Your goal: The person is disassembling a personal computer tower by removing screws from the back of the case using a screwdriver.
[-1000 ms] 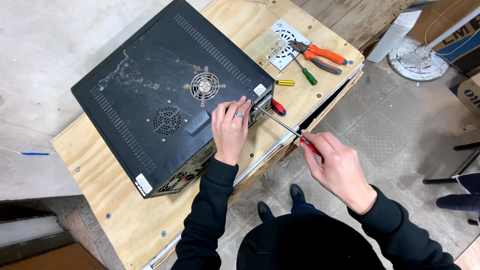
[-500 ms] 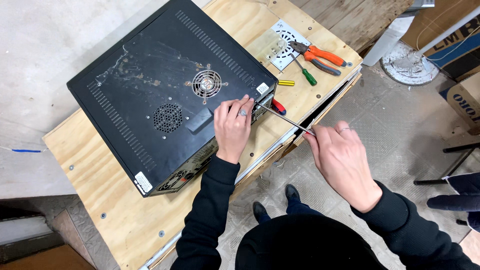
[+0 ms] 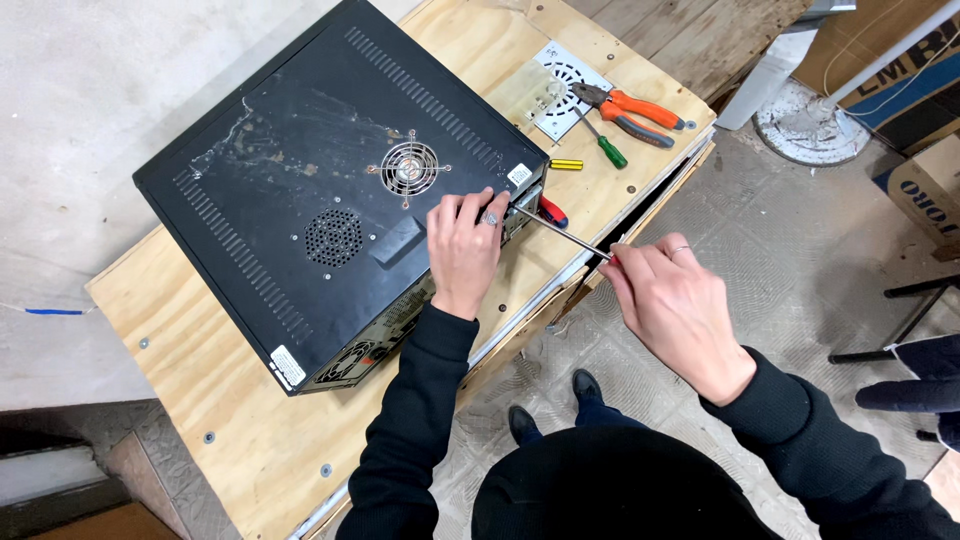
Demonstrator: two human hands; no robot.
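Turning the screwdriver (image 3: 565,232), the right hand (image 3: 675,305) has rolled knuckles-up, fingers closed on its red handle. Its tip stays at the computer case (image 3: 330,190) edge beside the flat, open left hand (image 3: 465,245), so the screw is probably mid-turn.

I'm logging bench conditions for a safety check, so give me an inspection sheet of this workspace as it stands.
Surface: plywood bench top, screwed down, bare wood at the front.
Job's things: black computer case lying flat, fan grilles up; long screwdriver, tip at the case's rear edge.
Clutter: orange-handled pliers, green-handled screwdriver, yellow-handled tool, metal fan grille plate, red-handled tool partly hidden.
Hands: left hand flat on the case; right hand gripping the screwdriver.
Cables: white cord near the boxes.
Surroundings: round white stand base, cardboard boxes, patterned floor.
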